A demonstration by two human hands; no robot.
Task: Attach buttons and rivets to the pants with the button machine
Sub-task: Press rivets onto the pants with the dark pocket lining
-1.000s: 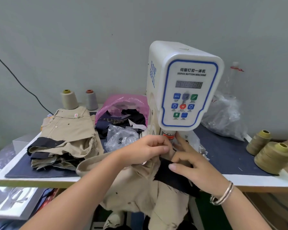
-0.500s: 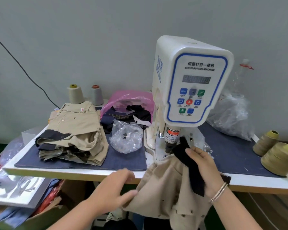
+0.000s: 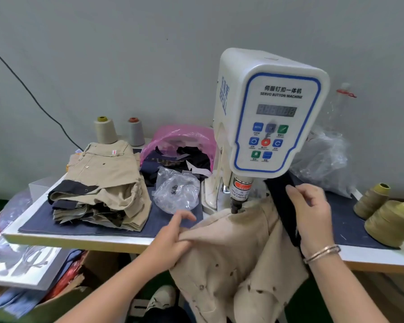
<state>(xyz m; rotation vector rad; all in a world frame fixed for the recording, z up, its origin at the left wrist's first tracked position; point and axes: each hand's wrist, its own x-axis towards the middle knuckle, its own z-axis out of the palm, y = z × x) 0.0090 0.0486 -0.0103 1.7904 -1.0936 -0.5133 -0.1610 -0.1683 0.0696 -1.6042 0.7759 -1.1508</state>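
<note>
Plain grey wall [image 3: 126, 54] behind, crossed at the left by a thin black cable [image 3: 33, 99]. In front of it, a white-edged work table [image 3: 79, 241] topped with a dark blue denim mat [image 3: 348, 220]. Standing on the mat, right of centre, a white servo button machine with a blue-trimmed control panel [image 3: 273, 122], its dark punch head [image 3: 234, 207] lowered onto the beige cotton pants with a black waistband strip [image 3: 238, 257]. Pants draped over the table's front edge, upper fold under the punch, the rest hanging below.

Left hand [image 3: 170, 238] gripping a bunched fold of the beige cloth, fingers curled round it, index finger straighter. Right hand [image 3: 313, 215], with bangles at the wrist, curled round the black strip.

Further left on the mat, a folded stack of beige and black garments [image 3: 98, 190], a crumpled clear plastic bag [image 3: 176, 191], a pink plastic bag of dark scraps [image 3: 180, 145], and two pale thread cones [image 3: 105, 130] by the wall. At the right edge, two olive thread spools [image 3: 390, 220].
</note>
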